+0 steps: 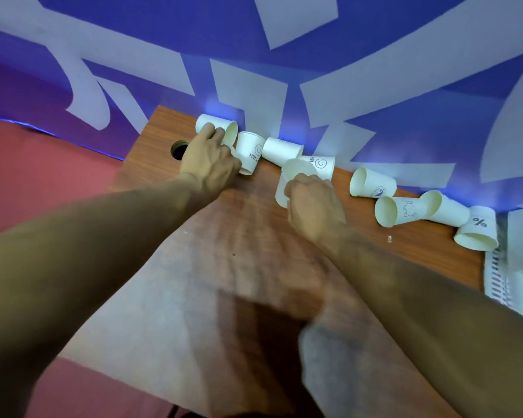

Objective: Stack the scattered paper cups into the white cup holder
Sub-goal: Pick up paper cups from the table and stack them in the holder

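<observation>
White printed paper cups (372, 184) lie tipped mid-frame; right hand (313, 206) curls round a plain cup (295, 173); left hand (209, 159) covers a tipped cup (230, 131), grip unclear. The white holder (495, 276), right, is blurred and cut off.

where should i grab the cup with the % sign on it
Take the % cup by its side wall, coming down from above, thumb and fingers across its width. It lies tipped over at the right end of the table, mouth toward the near edge, so the printed wall faces up. The white slatted container crowds its right side.
</observation>
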Demonstrator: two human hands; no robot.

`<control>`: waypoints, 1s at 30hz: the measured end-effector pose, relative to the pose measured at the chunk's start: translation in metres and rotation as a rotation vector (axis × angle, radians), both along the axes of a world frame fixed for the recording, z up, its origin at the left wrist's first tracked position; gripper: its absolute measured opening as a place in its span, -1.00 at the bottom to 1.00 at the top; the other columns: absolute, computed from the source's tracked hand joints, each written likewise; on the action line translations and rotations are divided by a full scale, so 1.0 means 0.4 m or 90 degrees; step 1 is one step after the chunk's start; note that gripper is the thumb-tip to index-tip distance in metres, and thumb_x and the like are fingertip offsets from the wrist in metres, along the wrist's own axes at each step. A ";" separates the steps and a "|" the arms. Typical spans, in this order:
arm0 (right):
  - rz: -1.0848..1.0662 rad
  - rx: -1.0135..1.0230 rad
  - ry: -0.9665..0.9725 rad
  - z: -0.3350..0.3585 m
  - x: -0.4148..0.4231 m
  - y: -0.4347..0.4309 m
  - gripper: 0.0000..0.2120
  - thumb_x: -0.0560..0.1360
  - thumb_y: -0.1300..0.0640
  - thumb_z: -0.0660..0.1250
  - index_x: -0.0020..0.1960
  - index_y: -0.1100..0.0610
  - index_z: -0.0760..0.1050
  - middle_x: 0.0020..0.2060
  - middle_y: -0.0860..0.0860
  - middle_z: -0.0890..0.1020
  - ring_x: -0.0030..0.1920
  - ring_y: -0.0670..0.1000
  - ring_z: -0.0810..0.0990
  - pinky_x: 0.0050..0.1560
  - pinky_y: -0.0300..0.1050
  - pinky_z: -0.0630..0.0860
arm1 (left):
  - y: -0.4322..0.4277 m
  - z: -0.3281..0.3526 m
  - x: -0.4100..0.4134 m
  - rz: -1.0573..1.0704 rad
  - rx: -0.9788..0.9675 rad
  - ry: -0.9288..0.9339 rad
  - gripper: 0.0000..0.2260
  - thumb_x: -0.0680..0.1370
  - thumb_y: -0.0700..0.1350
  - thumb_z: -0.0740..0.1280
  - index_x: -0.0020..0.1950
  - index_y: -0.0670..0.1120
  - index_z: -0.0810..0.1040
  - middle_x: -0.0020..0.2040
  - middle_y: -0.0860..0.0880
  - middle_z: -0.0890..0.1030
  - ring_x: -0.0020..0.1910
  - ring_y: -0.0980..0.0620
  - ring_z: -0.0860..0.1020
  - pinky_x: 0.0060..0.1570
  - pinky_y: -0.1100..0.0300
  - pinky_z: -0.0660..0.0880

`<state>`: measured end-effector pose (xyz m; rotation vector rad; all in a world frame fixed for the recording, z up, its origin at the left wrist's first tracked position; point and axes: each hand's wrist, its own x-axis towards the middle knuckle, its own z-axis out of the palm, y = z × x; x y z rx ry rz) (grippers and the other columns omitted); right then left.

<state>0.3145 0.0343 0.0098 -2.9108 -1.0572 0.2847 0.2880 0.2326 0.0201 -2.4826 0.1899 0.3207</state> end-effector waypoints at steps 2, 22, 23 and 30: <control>-0.001 0.021 -0.025 0.026 -0.018 -0.027 -0.75 0.46 0.21 0.25 0.11 0.12 0.57 0.00 0.06 0.57 0.02 0.15 0.50 -0.01 -0.02 0.33 | -0.034 0.037 -0.020 0.002 -0.019 -0.029 -0.78 0.59 -0.12 0.12 0.05 0.06 0.55 0.01 0.04 0.64 0.18 -0.06 0.37 0.18 0.03 0.23; -0.098 0.231 -0.258 0.334 -0.123 -0.790 -0.76 0.24 0.37 0.39 -0.18 0.09 0.52 -0.37 0.03 0.59 -0.46 0.13 0.36 -0.25 -0.11 0.24 | -0.874 0.322 -0.108 -0.030 -0.385 -0.195 -0.87 0.58 -0.07 0.21 -0.10 0.00 0.27 -0.26 -0.02 0.38 -0.30 -0.12 0.38 -0.41 0.11 0.18; -0.102 0.222 -0.261 0.338 -0.125 -0.848 -0.75 0.26 0.36 0.39 -0.15 0.08 0.51 -0.35 0.03 0.60 -0.46 0.15 0.38 -0.26 -0.10 0.25 | -0.932 0.325 -0.103 -0.041 -0.387 -0.198 -0.86 0.57 -0.07 0.23 -0.10 0.01 0.27 -0.27 -0.01 0.38 -0.31 -0.11 0.38 -0.43 0.12 0.17; -0.173 0.183 -0.249 0.353 -0.139 -1.227 -0.78 0.42 0.25 0.33 0.03 0.06 0.47 -0.18 0.05 0.62 -0.29 0.24 0.53 -0.36 -0.10 0.21 | -1.319 0.337 -0.079 -0.110 -0.485 -0.218 -0.85 0.56 0.06 0.20 -0.01 0.04 0.50 -0.18 -0.06 0.58 -0.21 -0.18 0.54 -0.31 0.11 0.33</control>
